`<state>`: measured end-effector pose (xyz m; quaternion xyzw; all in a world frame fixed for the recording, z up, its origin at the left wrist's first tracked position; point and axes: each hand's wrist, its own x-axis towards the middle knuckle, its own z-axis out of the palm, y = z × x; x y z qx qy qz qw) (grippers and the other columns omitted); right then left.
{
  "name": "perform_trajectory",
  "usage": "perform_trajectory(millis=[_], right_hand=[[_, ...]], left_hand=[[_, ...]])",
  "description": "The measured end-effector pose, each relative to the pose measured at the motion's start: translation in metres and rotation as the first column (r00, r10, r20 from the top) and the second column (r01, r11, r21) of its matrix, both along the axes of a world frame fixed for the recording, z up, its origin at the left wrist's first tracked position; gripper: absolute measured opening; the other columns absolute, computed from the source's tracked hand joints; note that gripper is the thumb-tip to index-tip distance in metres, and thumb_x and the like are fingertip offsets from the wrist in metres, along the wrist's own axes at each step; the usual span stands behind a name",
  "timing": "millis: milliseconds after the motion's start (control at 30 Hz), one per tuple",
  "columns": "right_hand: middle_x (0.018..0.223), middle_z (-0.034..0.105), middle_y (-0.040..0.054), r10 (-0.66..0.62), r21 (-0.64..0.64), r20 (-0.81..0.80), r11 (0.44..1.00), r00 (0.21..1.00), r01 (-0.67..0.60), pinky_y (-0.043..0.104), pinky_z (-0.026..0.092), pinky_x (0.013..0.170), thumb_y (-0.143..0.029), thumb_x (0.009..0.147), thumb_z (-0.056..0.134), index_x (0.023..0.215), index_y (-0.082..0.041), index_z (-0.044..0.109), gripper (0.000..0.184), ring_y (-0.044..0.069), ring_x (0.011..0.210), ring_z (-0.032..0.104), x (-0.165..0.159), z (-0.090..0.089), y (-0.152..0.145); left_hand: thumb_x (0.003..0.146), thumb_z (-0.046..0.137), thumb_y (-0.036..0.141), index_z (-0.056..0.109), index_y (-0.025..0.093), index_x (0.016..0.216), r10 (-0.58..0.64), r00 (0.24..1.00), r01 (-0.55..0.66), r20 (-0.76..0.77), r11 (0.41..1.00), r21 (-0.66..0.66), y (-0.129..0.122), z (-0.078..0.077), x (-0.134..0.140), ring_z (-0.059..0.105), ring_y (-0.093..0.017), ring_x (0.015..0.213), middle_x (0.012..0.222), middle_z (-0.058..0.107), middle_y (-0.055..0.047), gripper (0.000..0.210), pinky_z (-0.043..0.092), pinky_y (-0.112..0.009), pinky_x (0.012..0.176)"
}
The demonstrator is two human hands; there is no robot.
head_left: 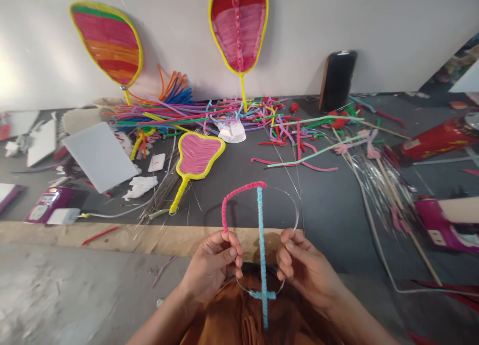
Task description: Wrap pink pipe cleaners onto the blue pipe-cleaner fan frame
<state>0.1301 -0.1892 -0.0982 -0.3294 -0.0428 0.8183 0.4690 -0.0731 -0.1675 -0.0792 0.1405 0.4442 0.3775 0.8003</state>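
Between my hands is a round wire frame with a light blue wrapped stem down its middle and a short blue crosspiece near the bottom. A red-pink pipe cleaner is wound round the upper left of the wire, from the stem's top down to my left fingers. My left hand pinches the frame's left side where that wrapping ends. On the bare right side, my right hand closes its thumb and fingers round the wire. Below both hands the wire curves in to the crosspiece.
A small pink fan shape with yellow edging lies ahead. Two larger fans lean on the wall. Pipe cleaners are heaped along the back, near a phone. At right are a red can and thin wires.
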Motion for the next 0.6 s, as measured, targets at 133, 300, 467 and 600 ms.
perform_trajectory(millis=[133,300,467,600], right_hand=[[0.068,0.066,-0.0016,-0.028,0.01,0.045,1.0,0.999,0.027,0.022,0.054,0.057,-0.021,0.076,0.073,0.081,-0.019,0.065,0.01,0.006,0.051,0.057,0.0006,-0.0003,0.0035],[0.059,0.063,-0.0033,-0.046,0.007,0.056,0.999,0.997,0.046,0.021,0.052,0.053,-0.022,0.078,0.072,0.086,-0.021,0.066,0.011,0.006,0.048,0.055,-0.0003,-0.0028,0.0021],[0.06,0.064,-0.0033,-0.04,0.01,0.033,0.999,0.999,0.04,0.022,0.053,0.055,-0.02,0.078,0.071,0.082,-0.021,0.064,0.008,0.006,0.049,0.056,-0.0017,-0.0053,-0.0004],[0.06,0.063,-0.0035,-0.028,-0.007,0.006,1.0,1.0,0.028,0.022,0.053,0.056,-0.019,0.078,0.071,0.08,-0.021,0.063,0.009,0.006,0.048,0.055,-0.0031,-0.0049,0.0007]], left_hand=[[0.067,0.079,0.023,0.061,0.012,0.071,-0.033,0.999,0.033,0.003,0.999,0.004,-0.0007,0.0019,-0.0017,0.056,-0.008,0.051,0.062,0.06,0.0,0.021,0.052,-0.02,0.046],[0.065,0.08,0.021,0.061,0.012,0.071,0.01,1.0,-0.01,-0.003,1.0,0.011,-0.0015,0.0027,-0.0021,0.057,-0.009,0.053,0.066,0.061,0.0,0.021,0.052,-0.02,0.046],[0.065,0.079,0.018,0.061,0.012,0.071,0.05,0.999,-0.05,-0.012,0.998,0.032,-0.0051,0.0022,-0.0022,0.057,-0.009,0.054,0.068,0.062,0.001,0.02,0.052,-0.02,0.045],[0.067,0.078,0.018,0.061,0.013,0.073,0.059,0.998,-0.059,-0.005,0.997,0.045,-0.006,0.0015,-0.0033,0.057,-0.009,0.055,0.07,0.062,0.0,0.019,0.053,-0.02,0.046]])
